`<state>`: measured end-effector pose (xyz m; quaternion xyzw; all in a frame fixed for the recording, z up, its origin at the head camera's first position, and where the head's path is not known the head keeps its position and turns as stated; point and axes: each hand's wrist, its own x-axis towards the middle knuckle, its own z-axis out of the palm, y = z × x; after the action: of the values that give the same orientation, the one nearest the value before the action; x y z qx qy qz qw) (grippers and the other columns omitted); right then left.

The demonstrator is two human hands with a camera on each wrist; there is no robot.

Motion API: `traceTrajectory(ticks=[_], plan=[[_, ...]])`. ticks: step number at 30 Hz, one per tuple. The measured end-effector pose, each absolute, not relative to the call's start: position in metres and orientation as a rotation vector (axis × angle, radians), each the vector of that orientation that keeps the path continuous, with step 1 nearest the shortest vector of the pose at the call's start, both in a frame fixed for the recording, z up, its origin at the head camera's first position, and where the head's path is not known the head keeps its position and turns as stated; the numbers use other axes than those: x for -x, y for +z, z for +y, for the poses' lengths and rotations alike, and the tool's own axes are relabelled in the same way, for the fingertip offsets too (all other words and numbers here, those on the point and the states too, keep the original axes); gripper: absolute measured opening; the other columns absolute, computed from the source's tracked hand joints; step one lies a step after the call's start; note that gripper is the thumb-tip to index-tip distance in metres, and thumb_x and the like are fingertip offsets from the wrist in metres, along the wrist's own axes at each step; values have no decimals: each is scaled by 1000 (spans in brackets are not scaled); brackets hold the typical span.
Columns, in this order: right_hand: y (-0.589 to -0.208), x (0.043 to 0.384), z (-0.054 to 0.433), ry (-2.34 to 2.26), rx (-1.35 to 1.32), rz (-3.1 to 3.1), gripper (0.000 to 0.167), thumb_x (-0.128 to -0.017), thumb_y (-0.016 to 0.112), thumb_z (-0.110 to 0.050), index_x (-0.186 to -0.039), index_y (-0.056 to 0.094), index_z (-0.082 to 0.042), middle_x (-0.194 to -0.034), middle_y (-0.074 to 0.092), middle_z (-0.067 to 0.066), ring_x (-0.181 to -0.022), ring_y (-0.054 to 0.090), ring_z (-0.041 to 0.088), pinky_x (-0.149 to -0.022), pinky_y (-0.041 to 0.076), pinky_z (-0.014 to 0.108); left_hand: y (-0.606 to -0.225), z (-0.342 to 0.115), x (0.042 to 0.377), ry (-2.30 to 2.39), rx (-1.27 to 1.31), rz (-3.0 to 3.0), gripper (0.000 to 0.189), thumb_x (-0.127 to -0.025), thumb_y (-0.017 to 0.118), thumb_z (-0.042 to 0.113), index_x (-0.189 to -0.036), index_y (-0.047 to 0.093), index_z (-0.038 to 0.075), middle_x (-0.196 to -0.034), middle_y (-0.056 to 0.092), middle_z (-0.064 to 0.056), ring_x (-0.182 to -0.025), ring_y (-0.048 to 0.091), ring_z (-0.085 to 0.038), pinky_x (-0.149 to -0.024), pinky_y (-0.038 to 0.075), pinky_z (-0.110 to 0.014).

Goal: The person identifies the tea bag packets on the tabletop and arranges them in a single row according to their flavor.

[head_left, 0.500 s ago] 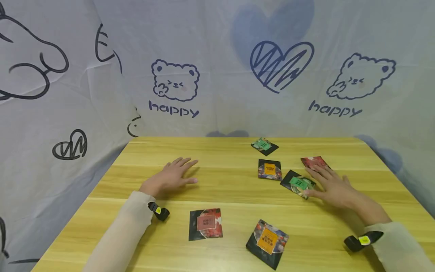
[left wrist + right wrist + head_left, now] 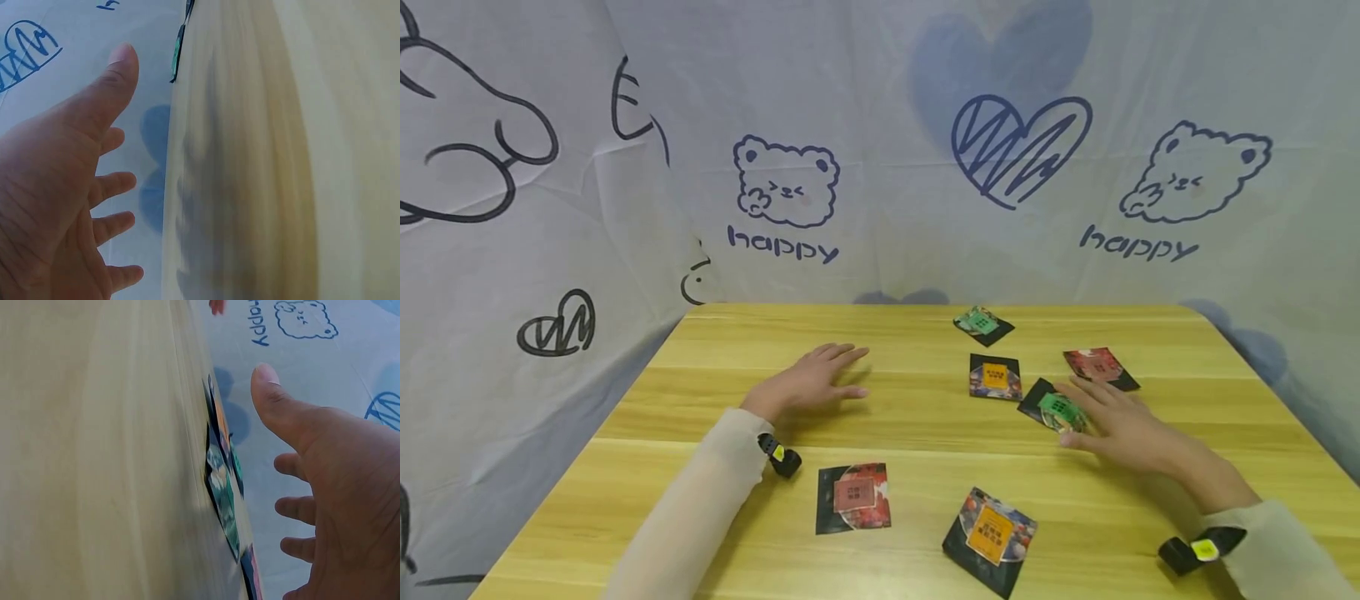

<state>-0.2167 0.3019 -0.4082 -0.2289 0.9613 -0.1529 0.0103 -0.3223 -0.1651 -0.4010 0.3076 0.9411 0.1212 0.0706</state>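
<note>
Six flat, dark square packets with coloured labels lie on the wooden table (image 2: 910, 425). My right hand (image 2: 1131, 429) is spread palm down beside and partly over the nearer green-label packet (image 2: 1052, 407). In the right wrist view its fingers look raised off that green-label packet (image 2: 220, 494). Just beyond the fingertips lies a red-label packet (image 2: 1101, 367). My left hand (image 2: 808, 379) hovers over the table's left half, holding nothing. Seen from the left wrist, the left hand (image 2: 56, 187) has extended fingers and a raised thumb.
An orange-label packet (image 2: 996, 377) and another green-label packet (image 2: 983, 324) lie farther back. Toward the front are a second red-label packet (image 2: 852, 497) and a second orange-label packet (image 2: 991, 540). A white cloth (image 2: 880, 183) with drawings hangs behind the table.
My left hand has moved right across the table. My right hand has shifted slightly left and toward me, off the far red-label packet and further over the green-label one. The packets have stayed put.
</note>
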Motion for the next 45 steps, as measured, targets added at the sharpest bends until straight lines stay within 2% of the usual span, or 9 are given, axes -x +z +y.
traceTrajectory(ticks=[8,12,25,32,39,45], plan=[[-409,211,287,-542,878,2964,79,-90,62,-53,-150,38,-8,-151,32,25,-135,26,53,-100,24,73,-402,-134,335,436,-1008,2790,84,-90,49,68,-157,26,23,-159,25,-11,-144,23,-30,-114,24,-50],[-411,207,278,-587,927,2921,79,-90,62,-55,-151,39,-10,-151,34,23,-136,29,50,-101,28,70,-405,-116,340,449,-1058,2770,82,-90,49,68,-157,27,25,-158,27,-8,-144,24,-28,-113,26,-48],[-411,190,252,-692,1064,2769,79,-85,67,-55,-149,43,-13,-149,41,15,-135,36,42,-103,32,64,-404,-56,352,403,-1205,2722,65,-98,52,52,-154,34,24,-155,34,-6,-142,30,-27,-114,25,-46],[-411,181,242,-755,1087,2680,77,-83,66,-57,-148,45,-20,-149,44,7,-135,39,36,-103,34,62,-408,-29,359,371,-1235,2703,64,-98,48,55,-154,34,27,-156,33,-4,-142,30,-25,-115,25,-44],[-410,175,234,-791,1054,2586,75,-81,69,-58,-146,46,-28,-148,44,-3,-135,40,28,-104,35,59,-410,-9,365,446,-1246,2652,63,-98,51,53,-153,37,25,-155,35,-4,-142,30,-25,-114,25,-45],[-415,172,230,-813,1064,2509,75,-79,71,-57,-146,45,-35,-149,40,-6,-135,39,27,-104,35,59,-416,7,371,390,-1305,2642,64,-97,52,55,-151,40,23,-153,38,-2,-141,31,-23,-114,26,-41]])
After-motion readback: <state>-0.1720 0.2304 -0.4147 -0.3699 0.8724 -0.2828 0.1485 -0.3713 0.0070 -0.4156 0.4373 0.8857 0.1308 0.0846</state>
